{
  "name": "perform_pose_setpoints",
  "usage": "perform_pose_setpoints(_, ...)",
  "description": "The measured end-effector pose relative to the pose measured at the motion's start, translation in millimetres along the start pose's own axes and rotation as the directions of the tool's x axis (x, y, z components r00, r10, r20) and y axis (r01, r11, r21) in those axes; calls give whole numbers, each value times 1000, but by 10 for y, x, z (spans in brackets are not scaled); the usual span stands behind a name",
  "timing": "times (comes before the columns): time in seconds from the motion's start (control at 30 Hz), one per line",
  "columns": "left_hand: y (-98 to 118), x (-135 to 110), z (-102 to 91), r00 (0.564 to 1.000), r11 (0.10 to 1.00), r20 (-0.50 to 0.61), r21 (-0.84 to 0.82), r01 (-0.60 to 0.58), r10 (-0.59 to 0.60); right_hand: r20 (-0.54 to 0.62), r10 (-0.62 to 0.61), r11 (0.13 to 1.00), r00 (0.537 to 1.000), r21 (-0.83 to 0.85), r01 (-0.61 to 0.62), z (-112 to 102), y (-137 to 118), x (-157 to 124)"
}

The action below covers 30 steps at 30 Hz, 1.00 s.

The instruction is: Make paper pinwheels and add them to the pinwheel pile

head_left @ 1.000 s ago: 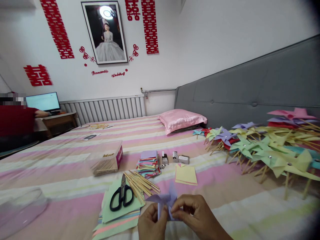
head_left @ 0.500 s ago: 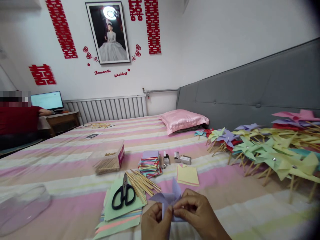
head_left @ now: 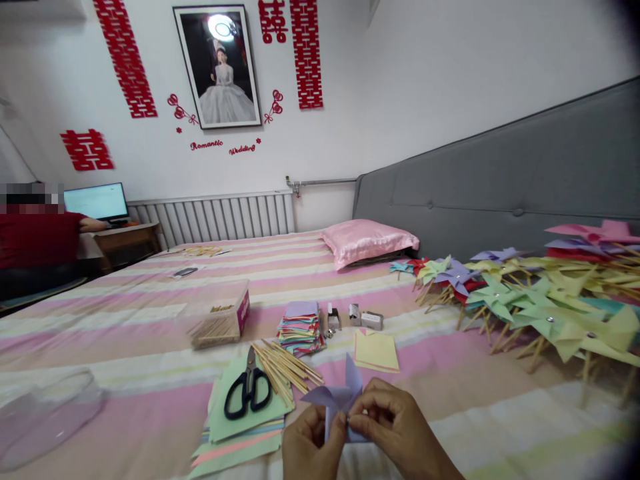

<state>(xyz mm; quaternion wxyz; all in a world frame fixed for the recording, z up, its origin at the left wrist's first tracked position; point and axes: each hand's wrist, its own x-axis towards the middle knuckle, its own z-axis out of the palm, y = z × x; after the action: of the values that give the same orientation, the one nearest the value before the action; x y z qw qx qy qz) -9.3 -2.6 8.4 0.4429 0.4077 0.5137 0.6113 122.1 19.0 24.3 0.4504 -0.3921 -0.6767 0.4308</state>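
Both my hands are closed on a purple paper pinwheel (head_left: 336, 397) low in the middle of the head view. My left hand (head_left: 309, 448) pinches its centre from the left; my right hand (head_left: 395, 427) pinches it from the right, fingertips meeting at the middle fold. Black scissors (head_left: 248, 392) lie on green paper sheets (head_left: 240, 420) just left of my hands. A bundle of wooden sticks (head_left: 286, 367) lies beside them. Beyond are a stack of coloured paper squares (head_left: 300, 328), yellow squares (head_left: 376, 350) and small metal pieces (head_left: 356, 316).
A heap of finished pinwheels on sticks (head_left: 540, 300) fills the right of the striped bed (head_left: 150, 320). A box of sticks (head_left: 220, 323), a clear plastic lid (head_left: 45, 417), a pink pillow (head_left: 367, 241) and a grey headboard (head_left: 500, 180) are here. A person in red (head_left: 35, 243) sits at a desk, far left.
The view shifted slightly; my hands stayed pinched on the purple pinwheel, which sits a little higher and more to the right in the picture.
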Motion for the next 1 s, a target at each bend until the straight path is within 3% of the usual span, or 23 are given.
perform_pose_setpoints(0.3,74,-49,42,994,993,-56,75,-88,92,-15,7,1000,1000,-7,-7,14,5,7)
perform_pose_setpoints(0.47,25,-40,48,990,990,-83,90,-109,116,-103,-80,996,991,-48,76,19,6,-3)
perform_pose_setpoints(0.63,-46,-15,42,987,986,-87,108,-125,134,-98,-38,981,994,187,56,70,69,-5)
perform_pose_setpoints(0.8,-41,-16,49,989,992,-94,67,-107,113,-59,46,901,997,433,-16,140,92,-8)
perform_pose_setpoints(1.0,55,-51,74,988,995,-121,59,-84,91,45,27,929,999,368,-41,80,26,2)
